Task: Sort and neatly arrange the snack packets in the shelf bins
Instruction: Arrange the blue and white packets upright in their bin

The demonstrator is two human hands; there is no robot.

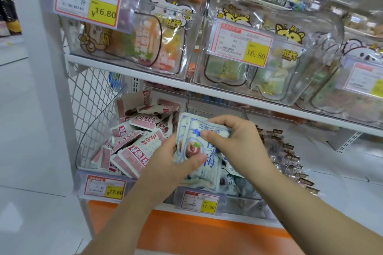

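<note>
Blue packets [195,168], at least two, stacked.
My left hand [165,159] pinches them at 8 o'clock, right hand [234,136] at 2, fingers curled.

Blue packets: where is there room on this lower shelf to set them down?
The middle bin looks bare at the rear, behind the held blue packets. Left, pink packets heap to the front rim; right, dark packets crowd the shelf. The white surface right of those seems free.

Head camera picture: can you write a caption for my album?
The left hand and right hand hold blue-and-white plastic snack packets over a clear plastic bin, beside pink-and-white packets.
</note>
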